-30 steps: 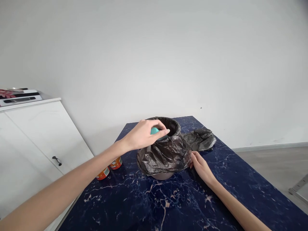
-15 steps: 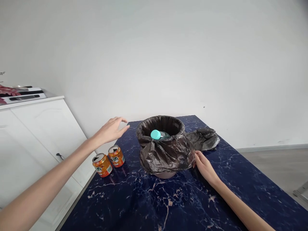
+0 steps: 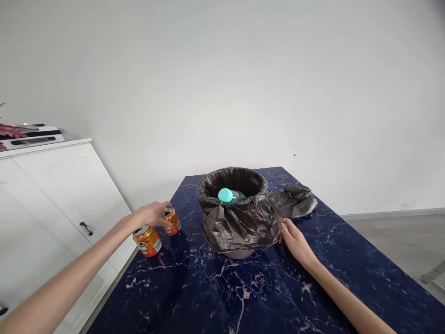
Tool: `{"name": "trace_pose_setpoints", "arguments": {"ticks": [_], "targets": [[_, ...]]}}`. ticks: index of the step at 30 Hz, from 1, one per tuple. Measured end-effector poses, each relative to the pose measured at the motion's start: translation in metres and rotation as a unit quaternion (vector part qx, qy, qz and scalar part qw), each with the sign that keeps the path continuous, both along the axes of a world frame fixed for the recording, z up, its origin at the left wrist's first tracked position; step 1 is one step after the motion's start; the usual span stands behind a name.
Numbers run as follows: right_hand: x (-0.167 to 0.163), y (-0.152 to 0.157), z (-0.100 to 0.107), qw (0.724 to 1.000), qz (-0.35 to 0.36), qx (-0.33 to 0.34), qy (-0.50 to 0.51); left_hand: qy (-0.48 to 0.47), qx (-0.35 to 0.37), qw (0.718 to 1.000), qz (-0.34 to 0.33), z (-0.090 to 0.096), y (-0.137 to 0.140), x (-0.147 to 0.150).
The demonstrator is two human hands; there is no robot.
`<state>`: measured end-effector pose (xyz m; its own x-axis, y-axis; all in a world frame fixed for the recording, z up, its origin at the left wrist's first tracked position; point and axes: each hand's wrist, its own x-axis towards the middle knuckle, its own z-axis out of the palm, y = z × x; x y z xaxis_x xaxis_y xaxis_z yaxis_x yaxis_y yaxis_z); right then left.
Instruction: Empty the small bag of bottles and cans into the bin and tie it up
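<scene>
A small bin lined with a black bag (image 3: 239,222) stands on the dark blue marble table (image 3: 243,297). A bottle with a teal cap (image 3: 225,195) lies inside it. My left hand (image 3: 149,215) hovers over two orange cans at the table's left edge. It covers the top of the near can (image 3: 149,241), and its fingertips touch the rim of the far can (image 3: 173,221). Both cans stand on the table. My right hand (image 3: 295,241) rests flat on the table, fingertips against the bag's right side.
A crumpled black bag (image 3: 294,200) lies behind the bin to the right. A white cabinet (image 3: 52,195) stands left of the table with a flat device (image 3: 31,137) on top. A white wall is close behind.
My left hand let go of the teal-capped bottle in the bin, swung left and dropped down onto the two cans. My right hand stayed by the bag.
</scene>
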<state>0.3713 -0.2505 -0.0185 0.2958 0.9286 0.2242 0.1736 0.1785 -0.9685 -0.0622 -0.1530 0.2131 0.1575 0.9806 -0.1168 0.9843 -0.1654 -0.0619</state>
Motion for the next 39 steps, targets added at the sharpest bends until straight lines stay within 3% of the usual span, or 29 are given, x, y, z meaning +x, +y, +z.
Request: {"name": "trace_pose_setpoints", "arguments": {"ticks": [2,4,6,8,10,13,17,22,27,32,35,39], "targets": [[0.0,0.0,0.001,1.0,0.0,0.0,0.0,-0.008,0.067,0.998,0.008,0.013,-0.002,0.007],[-0.001,0.0,0.001,1.0,0.001,0.0,0.001,-0.048,0.182,0.982,0.012,0.03,-0.008,0.018],[-0.001,0.0,0.001,1.0,0.003,0.001,0.002,-0.14,0.332,0.933,-0.011,0.047,-0.018,0.033],[-0.001,0.0,0.002,1.0,0.004,0.002,0.004,-0.234,0.41,0.879,-0.065,0.061,-0.031,0.051],[-0.001,0.0,0.002,1.0,0.004,0.002,0.005,-0.307,0.4,0.855,-0.119,0.07,-0.045,0.07],[-0.001,0.0,0.002,1.0,0.004,0.003,0.006,-0.362,0.352,0.843,-0.188,0.074,-0.063,0.098],[-0.001,0.0,0.003,1.0,0.006,0.008,0.007,-0.326,0.295,0.865,-0.242,0.07,-0.072,0.125],[-0.002,-0.001,0.005,1.0,0.008,0.009,0.01,-0.285,0.231,0.89,-0.27,0.061,-0.064,0.137],[-0.002,-0.001,0.007,1.0,0.008,0.005,0.014,-0.328,0.166,0.898,-0.242,0.06,-0.063,0.129],[-0.003,-0.001,0.008,1.0,0.004,0.003,0.014,-0.352,0.259,0.879,-0.192,0.058,-0.067,0.099],[-0.003,-0.001,0.009,1.0,0.002,0.004,0.015,-0.317,0.297,0.891,-0.132,0.051,-0.063,0.071],[-0.004,-0.001,0.01,1.0,-0.001,0.003,0.014,-0.261,0.273,0.925,-0.042,0.036,-0.052,0.03]]}}
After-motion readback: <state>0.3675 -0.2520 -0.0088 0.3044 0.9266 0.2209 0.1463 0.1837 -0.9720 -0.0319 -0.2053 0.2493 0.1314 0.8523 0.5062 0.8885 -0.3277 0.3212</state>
